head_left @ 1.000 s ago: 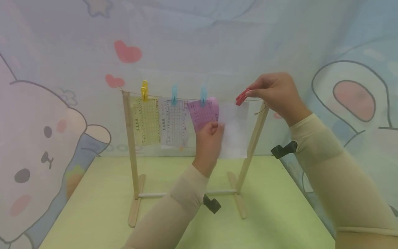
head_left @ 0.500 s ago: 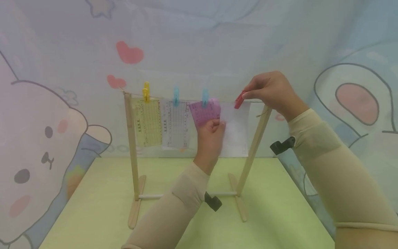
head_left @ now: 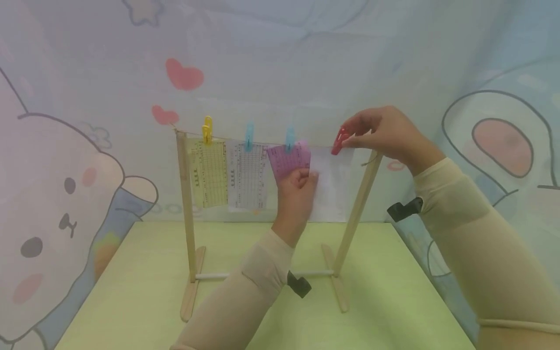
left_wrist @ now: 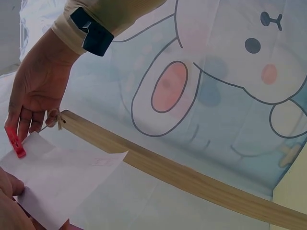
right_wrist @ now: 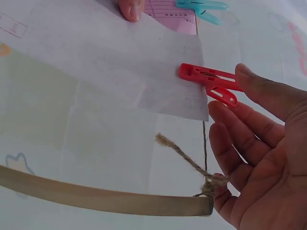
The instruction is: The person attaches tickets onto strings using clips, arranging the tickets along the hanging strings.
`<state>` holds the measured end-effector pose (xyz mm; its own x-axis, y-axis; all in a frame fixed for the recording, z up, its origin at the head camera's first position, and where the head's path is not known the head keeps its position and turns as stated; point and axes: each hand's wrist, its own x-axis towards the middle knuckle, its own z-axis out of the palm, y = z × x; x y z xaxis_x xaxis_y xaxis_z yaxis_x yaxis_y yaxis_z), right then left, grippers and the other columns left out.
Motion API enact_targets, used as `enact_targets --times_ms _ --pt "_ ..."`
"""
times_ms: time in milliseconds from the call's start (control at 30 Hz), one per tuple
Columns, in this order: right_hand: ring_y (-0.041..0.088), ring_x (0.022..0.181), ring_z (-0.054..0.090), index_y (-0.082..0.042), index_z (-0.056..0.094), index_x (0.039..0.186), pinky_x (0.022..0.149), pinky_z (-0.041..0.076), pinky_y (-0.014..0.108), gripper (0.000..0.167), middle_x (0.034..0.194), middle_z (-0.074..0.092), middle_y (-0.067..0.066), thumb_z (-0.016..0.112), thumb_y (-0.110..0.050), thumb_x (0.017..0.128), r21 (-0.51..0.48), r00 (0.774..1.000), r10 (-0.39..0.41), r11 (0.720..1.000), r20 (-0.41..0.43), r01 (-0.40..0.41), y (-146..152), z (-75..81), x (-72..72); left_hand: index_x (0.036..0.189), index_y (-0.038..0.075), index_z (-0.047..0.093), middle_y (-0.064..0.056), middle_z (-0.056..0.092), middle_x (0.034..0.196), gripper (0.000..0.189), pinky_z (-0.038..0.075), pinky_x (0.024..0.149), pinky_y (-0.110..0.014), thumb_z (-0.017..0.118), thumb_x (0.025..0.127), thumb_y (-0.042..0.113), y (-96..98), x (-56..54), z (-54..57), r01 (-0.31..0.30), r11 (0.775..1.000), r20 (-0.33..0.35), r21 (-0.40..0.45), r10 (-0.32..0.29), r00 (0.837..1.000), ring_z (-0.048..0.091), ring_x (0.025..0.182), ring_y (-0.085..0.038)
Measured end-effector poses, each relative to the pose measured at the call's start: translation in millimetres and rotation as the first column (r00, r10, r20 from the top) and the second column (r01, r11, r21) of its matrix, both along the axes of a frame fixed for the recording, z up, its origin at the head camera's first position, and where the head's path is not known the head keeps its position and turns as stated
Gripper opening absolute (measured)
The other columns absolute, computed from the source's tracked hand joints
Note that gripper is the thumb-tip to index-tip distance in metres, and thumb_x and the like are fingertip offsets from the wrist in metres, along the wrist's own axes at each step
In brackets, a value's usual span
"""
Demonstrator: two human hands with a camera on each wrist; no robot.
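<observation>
A white sheet of paper (head_left: 332, 189) hangs at the right end of the string line. My left hand (head_left: 295, 199) pinches its left edge, thumb (right_wrist: 130, 8) on the face turned to the right wrist camera. A red clothespin (right_wrist: 196, 74) is clamped over the sheet's top edge and the string. My right hand (head_left: 393, 136) is beside it, thumb at one handle and the fingers loosely spread near the other. To the left, a pink sheet (head_left: 288, 158) hangs under a blue clothespin (head_left: 290, 140), partly hidden by my left hand.
Left along the string hang a printed white sheet (head_left: 248, 180) under a blue clothespin (head_left: 249, 137) and a yellow sheet (head_left: 210, 175) under a yellow clothespin (head_left: 207, 130). The wooden frame's right post (head_left: 358, 214) is near my right hand. It stands on a yellow-green table (head_left: 385, 291).
My right hand's fingers have loosened from the red clothespin, which now stands more upright on the sheet. My left hand stays at the paper's edge.
</observation>
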<state>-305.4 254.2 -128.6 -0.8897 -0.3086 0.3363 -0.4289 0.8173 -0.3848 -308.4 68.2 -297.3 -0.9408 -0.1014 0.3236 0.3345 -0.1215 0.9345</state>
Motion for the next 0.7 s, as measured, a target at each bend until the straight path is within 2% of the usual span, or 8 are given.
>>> enact_targets --times_ms 200,300,367,500,567,600,633,700 --pt "0.022 0.103 0.063 -0.020 0.067 0.139 0.087 0.047 0.043 0.056 0.110 0.077 0.004 0.080 -0.044 0.090 0.022 0.999 0.013 1.000 -0.046 -0.012 6.6 -7.1 -2.6 0.107 0.012 0.074 0.003 0.077 0.095 0.015 0.058 0.081 -0.033 0.069 0.101 0.026 -1.4 -1.7 -2.9 -0.010 1.000 0.002 -0.010 0.010 1.000 0.069 0.092 -0.014" --pt "0.020 0.106 0.064 -0.021 0.065 0.141 0.091 0.048 0.043 0.058 0.117 0.076 0.004 0.080 -0.045 0.090 0.003 0.998 0.022 1.000 -0.055 -0.022 7.1 -10.2 -3.9 0.110 0.014 0.074 0.005 0.076 0.101 0.017 0.058 0.086 -0.033 0.069 0.101 0.028 -4.5 -1.4 -3.1 -0.022 0.999 0.001 -0.033 0.022 1.000 0.070 0.097 -0.012" --pt "0.021 0.111 0.063 -0.020 0.063 0.144 0.095 0.048 0.045 0.058 0.124 0.074 0.005 0.077 -0.045 0.093 -0.011 0.997 0.021 1.000 -0.071 -0.022 7.6 -12.7 -2.1 0.111 0.016 0.073 0.006 0.075 0.103 0.017 0.059 0.084 -0.034 0.069 0.102 0.029 -7.0 0.2 -5.0 -0.017 0.999 -0.006 -0.041 0.016 1.000 0.070 0.096 -0.013" --pt "0.024 0.122 0.059 -0.021 0.059 0.147 0.102 0.045 0.052 0.056 0.136 0.068 0.004 0.070 -0.044 0.097 -0.106 0.988 -0.021 0.994 -0.151 0.005 11.5 -25.0 11.8 0.115 0.018 0.071 0.007 0.073 0.110 0.019 0.059 0.086 -0.033 0.067 0.102 0.031 -16.7 8.3 -17.8 -0.008 0.996 -0.091 -0.090 0.000 0.996 0.070 0.101 -0.012" --pt "0.027 0.125 0.057 -0.019 0.060 0.146 0.102 0.044 0.054 0.052 0.140 0.065 0.005 0.069 -0.040 0.099 -0.160 0.966 -0.047 0.987 -0.253 0.007 15.0 -38.3 21.6 0.116 0.017 0.071 0.005 0.073 0.111 0.019 0.059 0.087 -0.032 0.068 0.102 0.030 -26.9 12.9 -30.5 -0.040 0.990 -0.191 -0.136 0.013 0.982 0.071 0.102 -0.013" --pt "0.029 0.124 0.057 -0.017 0.062 0.144 0.102 0.044 0.053 0.049 0.138 0.065 0.007 0.070 -0.035 0.099 -0.188 0.943 -0.050 0.982 -0.328 -0.013 17.3 -47.3 27.2 0.117 0.016 0.071 0.005 0.074 0.112 0.020 0.059 0.087 -0.032 0.068 0.102 0.029 -33.7 15.9 -37.8 -0.066 0.985 -0.240 -0.161 0.026 0.970 0.071 0.102 -0.012" --pt "0.031 0.121 0.058 -0.013 0.063 0.141 0.102 0.043 0.052 0.047 0.137 0.066 0.010 0.071 -0.030 0.098 -0.202 0.912 -0.046 0.979 -0.407 -0.040 19.9 -57.3 33.6 0.116 0.016 0.071 0.004 0.074 0.112 0.019 0.059 0.086 -0.032 0.069 0.102 0.028 -42.0 19.5 -45.3 -0.098 0.978 -0.288 -0.185 0.041 0.957 0.071 0.101 -0.012" --pt "0.035 0.118 0.059 -0.006 0.065 0.137 0.105 0.043 0.046 0.045 0.134 0.067 0.015 0.071 -0.022 0.095 -0.199 0.836 -0.025 0.975 -0.548 -0.101 24.8 -83.7 46.4 0.114 0.014 0.072 0.002 0.076 0.109 0.016 0.060 0.082 -0.032 0.071 0.100 0.023 -61.7 27.7 -63.7 -0.183 0.957 -0.394 -0.227 0.081 0.916 0.072 0.098 -0.013"
